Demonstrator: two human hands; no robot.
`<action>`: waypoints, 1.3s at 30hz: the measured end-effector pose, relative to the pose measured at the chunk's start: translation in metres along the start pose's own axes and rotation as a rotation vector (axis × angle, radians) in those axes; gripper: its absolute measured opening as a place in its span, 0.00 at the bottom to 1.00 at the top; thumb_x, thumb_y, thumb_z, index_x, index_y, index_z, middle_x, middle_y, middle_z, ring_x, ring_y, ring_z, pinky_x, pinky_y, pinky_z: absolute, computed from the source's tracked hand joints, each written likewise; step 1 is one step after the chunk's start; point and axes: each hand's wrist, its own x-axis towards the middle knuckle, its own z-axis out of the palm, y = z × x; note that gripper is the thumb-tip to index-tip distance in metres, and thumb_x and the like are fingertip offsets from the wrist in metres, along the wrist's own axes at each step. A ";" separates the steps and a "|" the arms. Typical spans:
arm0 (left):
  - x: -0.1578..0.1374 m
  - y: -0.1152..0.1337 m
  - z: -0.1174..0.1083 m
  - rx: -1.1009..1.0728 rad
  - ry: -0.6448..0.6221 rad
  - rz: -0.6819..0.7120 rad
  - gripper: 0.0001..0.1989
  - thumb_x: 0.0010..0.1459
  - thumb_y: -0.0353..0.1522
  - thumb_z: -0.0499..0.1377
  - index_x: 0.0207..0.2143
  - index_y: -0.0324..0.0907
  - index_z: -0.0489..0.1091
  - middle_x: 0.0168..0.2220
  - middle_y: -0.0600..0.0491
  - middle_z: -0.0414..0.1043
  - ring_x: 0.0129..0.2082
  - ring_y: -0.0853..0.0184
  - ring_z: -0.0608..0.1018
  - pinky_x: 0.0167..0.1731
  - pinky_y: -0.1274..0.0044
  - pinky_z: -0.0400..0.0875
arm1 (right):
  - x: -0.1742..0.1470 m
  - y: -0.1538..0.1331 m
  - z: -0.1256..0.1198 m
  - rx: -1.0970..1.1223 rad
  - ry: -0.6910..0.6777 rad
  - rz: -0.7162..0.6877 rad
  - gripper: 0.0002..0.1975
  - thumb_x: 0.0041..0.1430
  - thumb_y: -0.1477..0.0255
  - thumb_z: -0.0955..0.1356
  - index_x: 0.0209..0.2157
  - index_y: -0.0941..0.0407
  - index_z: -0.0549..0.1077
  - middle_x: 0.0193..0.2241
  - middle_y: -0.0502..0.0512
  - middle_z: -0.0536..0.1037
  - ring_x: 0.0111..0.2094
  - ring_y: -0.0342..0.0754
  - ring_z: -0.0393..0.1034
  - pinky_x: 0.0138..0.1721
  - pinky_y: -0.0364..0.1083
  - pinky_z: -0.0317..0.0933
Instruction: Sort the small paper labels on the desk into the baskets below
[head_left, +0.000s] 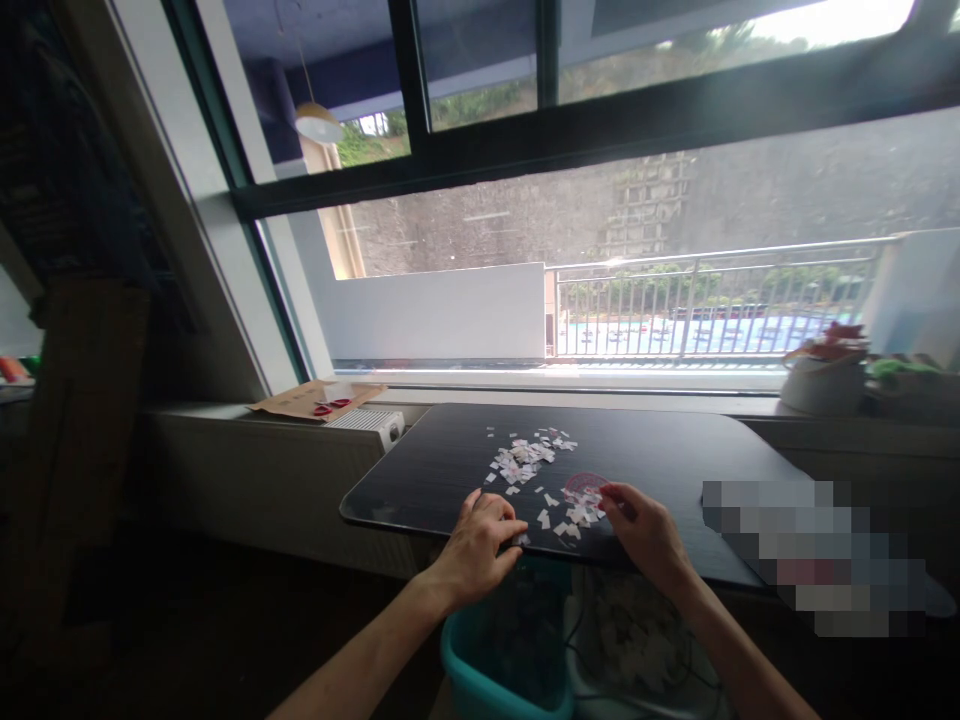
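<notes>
Small white paper scraps (523, 460) lie in a loose heap on the dark table, with more scraps (581, 518) close to its front edge. My right hand (643, 525) pinches the rim of a round, pinkish-red, mesh-like piece (586, 484), whose exact kind I cannot make out. Some scraps lie against its lower part. At the table's front edge rests my left hand (484, 540), fingers bent but apart. One small scrap (522, 540) is by its fingertips; whether they touch it is unclear.
Below the front edge stand a turquoise bin (506, 690) and a pale container (637, 640) with light pieces inside. Red-handled scissors (332, 407) lie on brown cardboard (289, 402) at the left sill. A pot (825, 375) stands at the right. A blurred patch covers something beside the table.
</notes>
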 end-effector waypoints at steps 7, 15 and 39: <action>0.018 -0.011 -0.005 -0.153 0.056 -0.070 0.10 0.55 0.32 0.55 0.29 0.45 0.77 0.30 0.52 0.74 0.37 0.63 0.73 0.47 0.69 0.61 | 0.000 0.001 0.001 0.028 -0.002 0.003 0.15 0.55 0.63 0.62 0.37 0.55 0.76 0.31 0.55 0.81 0.33 0.51 0.75 0.36 0.47 0.65; 0.044 -0.022 0.009 -0.470 0.156 -0.404 0.16 0.49 0.42 0.57 0.19 0.40 0.71 0.18 0.54 0.69 0.21 0.67 0.72 0.24 0.77 0.63 | -0.001 -0.001 0.000 0.002 0.025 -0.024 0.15 0.54 0.63 0.62 0.36 0.55 0.77 0.30 0.55 0.81 0.30 0.51 0.74 0.34 0.46 0.65; 0.063 -0.004 0.019 -0.534 0.360 -0.241 0.07 0.52 0.32 0.57 0.28 0.42 0.74 0.29 0.52 0.75 0.34 0.64 0.76 0.40 0.72 0.69 | 0.029 -0.026 0.006 0.265 -0.035 0.016 0.15 0.51 0.68 0.62 0.34 0.58 0.77 0.27 0.55 0.79 0.26 0.47 0.71 0.28 0.43 0.63</action>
